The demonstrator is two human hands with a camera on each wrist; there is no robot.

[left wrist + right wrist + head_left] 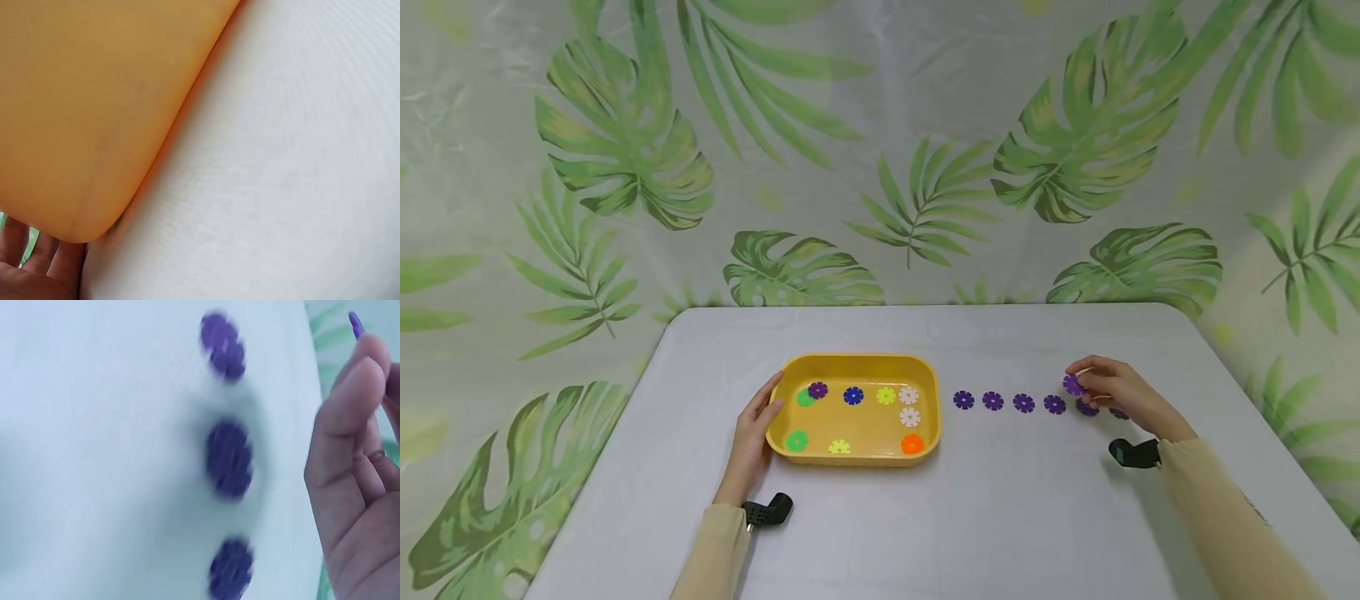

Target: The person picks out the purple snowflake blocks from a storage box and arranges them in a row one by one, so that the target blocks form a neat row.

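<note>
On the left side of a yellow tray [857, 459], my left hand [751, 429] grips the wall, thumb at the rim and fingers along the outside. The left wrist view shows those fingers [40, 253] partly hidden behind the tray's corner. My right hand [1123, 396] pinches a purple notched disc [1072, 384] between thumb and fingertips, above the table. In the right wrist view only the edge of that disc [356, 325] shows past the thumb. Below the hand runs a row of several purple notched discs [1024, 403]; its right end is partly covered by the hand.
Loose notched discs lie inside the tray: green [797, 441], purple [817, 390], blue [853, 396], yellow [886, 396], white [910, 417] and orange [912, 444]. A white cloth covers the table [955, 525]. Leaf-patterned sheeting [925, 192] hangs behind it.
</note>
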